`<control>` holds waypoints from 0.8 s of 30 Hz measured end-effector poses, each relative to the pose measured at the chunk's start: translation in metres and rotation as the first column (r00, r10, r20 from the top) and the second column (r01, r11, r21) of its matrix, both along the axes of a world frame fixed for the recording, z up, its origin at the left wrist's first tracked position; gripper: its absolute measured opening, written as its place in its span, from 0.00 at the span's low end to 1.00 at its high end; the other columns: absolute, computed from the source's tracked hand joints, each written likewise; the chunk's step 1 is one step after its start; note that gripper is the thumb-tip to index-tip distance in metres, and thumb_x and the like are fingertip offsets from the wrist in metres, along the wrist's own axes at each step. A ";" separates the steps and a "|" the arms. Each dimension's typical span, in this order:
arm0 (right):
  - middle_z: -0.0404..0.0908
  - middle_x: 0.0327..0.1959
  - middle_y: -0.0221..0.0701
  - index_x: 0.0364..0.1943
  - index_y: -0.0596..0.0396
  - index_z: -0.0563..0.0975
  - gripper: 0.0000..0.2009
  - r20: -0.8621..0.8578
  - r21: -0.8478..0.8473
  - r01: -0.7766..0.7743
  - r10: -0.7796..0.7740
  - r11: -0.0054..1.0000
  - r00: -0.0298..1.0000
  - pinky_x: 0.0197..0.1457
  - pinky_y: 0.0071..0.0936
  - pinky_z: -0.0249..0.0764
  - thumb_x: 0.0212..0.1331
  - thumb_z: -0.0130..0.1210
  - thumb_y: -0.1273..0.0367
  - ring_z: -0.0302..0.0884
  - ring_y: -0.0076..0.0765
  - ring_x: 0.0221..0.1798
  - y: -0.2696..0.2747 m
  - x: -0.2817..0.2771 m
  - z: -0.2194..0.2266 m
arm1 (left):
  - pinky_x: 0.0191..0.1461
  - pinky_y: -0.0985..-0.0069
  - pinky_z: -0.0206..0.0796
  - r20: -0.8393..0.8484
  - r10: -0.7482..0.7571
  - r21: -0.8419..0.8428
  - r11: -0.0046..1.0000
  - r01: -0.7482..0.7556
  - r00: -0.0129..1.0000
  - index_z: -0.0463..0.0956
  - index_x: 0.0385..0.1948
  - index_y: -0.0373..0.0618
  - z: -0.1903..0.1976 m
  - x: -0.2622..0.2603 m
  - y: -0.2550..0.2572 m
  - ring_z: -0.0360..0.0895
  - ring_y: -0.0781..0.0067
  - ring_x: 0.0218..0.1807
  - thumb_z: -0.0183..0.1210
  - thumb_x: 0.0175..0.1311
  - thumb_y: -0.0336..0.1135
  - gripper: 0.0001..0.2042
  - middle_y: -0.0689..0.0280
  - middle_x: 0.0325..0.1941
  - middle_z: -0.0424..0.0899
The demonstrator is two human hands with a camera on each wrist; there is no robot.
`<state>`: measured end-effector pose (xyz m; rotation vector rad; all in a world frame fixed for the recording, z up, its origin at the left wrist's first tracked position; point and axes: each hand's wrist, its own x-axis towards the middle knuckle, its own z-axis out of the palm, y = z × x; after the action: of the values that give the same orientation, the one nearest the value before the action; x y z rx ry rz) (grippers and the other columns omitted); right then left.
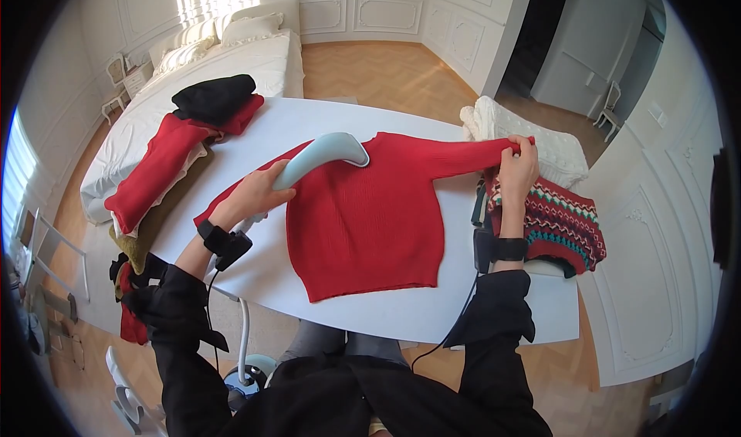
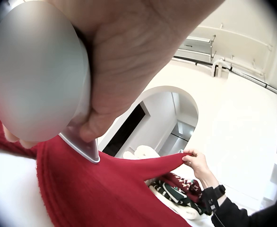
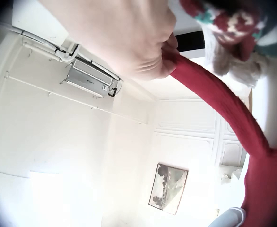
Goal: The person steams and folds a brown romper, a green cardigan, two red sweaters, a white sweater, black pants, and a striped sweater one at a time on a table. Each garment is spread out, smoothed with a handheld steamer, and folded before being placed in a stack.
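A red ribbed sweater (image 1: 370, 221) lies spread on the white table, its hem toward the person. My left hand (image 1: 255, 193) grips the handle of a pale blue garment steamer (image 1: 323, 156), whose head rests at the sweater's upper part near the neckline. In the left wrist view the steamer (image 2: 37, 71) fills the left side, its plate edge right at the red knit. My right hand (image 1: 519, 171) pinches the cuff end of one sleeve (image 1: 471, 157) and holds it stretched out to the side. From the right wrist view, that sleeve (image 3: 219, 97) runs taut from the fingers.
Folded clothes, red (image 1: 158, 159) and black (image 1: 214, 99), are piled at the table's left. On the right sit a cream knit (image 1: 532, 140) and a patterned sweater (image 1: 563, 225). The steamer's hose (image 1: 245, 337) drops past the front edge to its base (image 1: 247, 377).
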<state>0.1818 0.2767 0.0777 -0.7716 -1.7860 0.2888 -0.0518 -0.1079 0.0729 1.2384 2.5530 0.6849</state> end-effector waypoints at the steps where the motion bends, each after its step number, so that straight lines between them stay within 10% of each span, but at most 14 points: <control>1: 0.78 0.39 0.39 0.39 0.54 0.78 0.09 0.055 0.019 0.032 -0.033 0.999 0.998 0.46 0.40 0.72 0.52 0.53 0.74 0.76 0.48 0.41 0.017 0.004 -0.013 | 0.25 0.69 0.72 -0.003 -0.011 0.006 1.000 0.011 1.000 0.62 0.61 0.44 0.002 0.000 0.000 0.77 0.66 0.18 0.57 0.58 0.40 0.28 0.55 0.27 0.80; 15: 0.82 0.47 0.42 0.44 0.56 0.82 0.16 -0.204 -0.451 -0.100 0.007 0.887 0.979 0.58 0.33 0.70 0.48 0.55 0.71 0.78 0.45 0.51 0.052 0.009 -0.036 | 0.32 0.67 0.74 0.015 -0.147 -0.011 0.989 0.147 0.989 0.65 0.59 0.44 0.023 0.029 0.038 0.80 0.62 0.21 0.57 0.57 0.41 0.27 0.54 0.28 0.81; 24: 0.82 0.47 0.39 0.45 0.54 0.81 0.16 -0.116 -0.203 -0.020 -0.004 0.979 0.993 0.58 0.34 0.70 0.51 0.52 0.76 0.78 0.44 0.52 0.044 0.007 -0.039 | 0.44 0.62 0.72 0.001 -0.242 0.016 0.970 0.242 0.970 0.67 0.57 0.43 0.007 0.030 0.089 0.82 0.54 0.35 0.58 0.56 0.46 0.28 0.49 0.36 0.82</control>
<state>0.1888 0.3205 0.0383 -0.8741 -1.6666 0.5180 -0.0220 -0.0186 0.0798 1.5197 2.3423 0.6527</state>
